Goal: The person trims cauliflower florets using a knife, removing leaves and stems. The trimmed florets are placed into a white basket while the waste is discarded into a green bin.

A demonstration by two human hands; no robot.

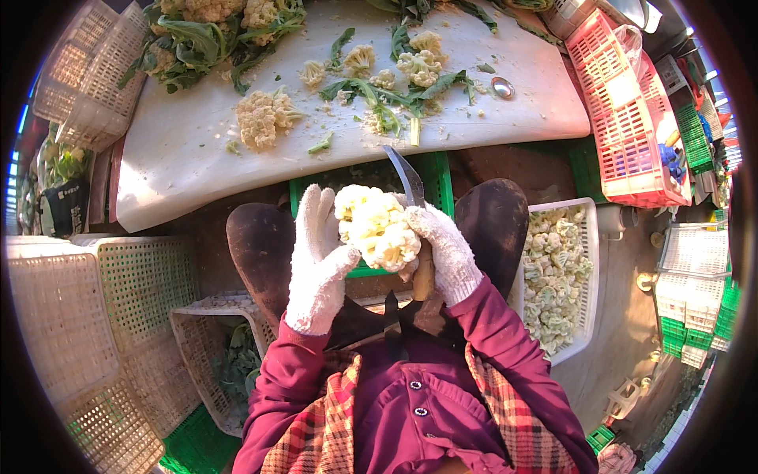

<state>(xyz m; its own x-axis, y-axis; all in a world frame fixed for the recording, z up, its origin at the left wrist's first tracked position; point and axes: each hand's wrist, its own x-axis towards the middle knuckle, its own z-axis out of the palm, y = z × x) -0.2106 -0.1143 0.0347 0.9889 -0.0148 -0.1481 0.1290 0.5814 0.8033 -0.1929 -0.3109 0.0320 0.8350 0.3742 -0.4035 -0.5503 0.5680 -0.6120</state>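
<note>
A pale cauliflower piece (379,228) is between my two gloved hands, above my lap. My left hand (320,260), in a white knit glove, has its fingers stretched upward and its thumb at the cauliflower's lower left edge; whether they touch is unclear. In my right hand (444,249), also gloved, is a curved-blade knife (408,178) with a wooden handle. The blade points up and left, behind the cauliflower. That hand also meets the cauliflower's right side; its hidden fingers leave the hold on it unclear. A green crate (441,178) sits below, between my knees.
Ahead, a white-covered table (195,148) bears cauliflower florets (266,115), leaves and a shiny round metal object (503,87). Uncut cauliflowers (207,35) lie at its far left. At my right stands a white crate of florets (556,278); a leaf-filled crate (231,355) is at left.
</note>
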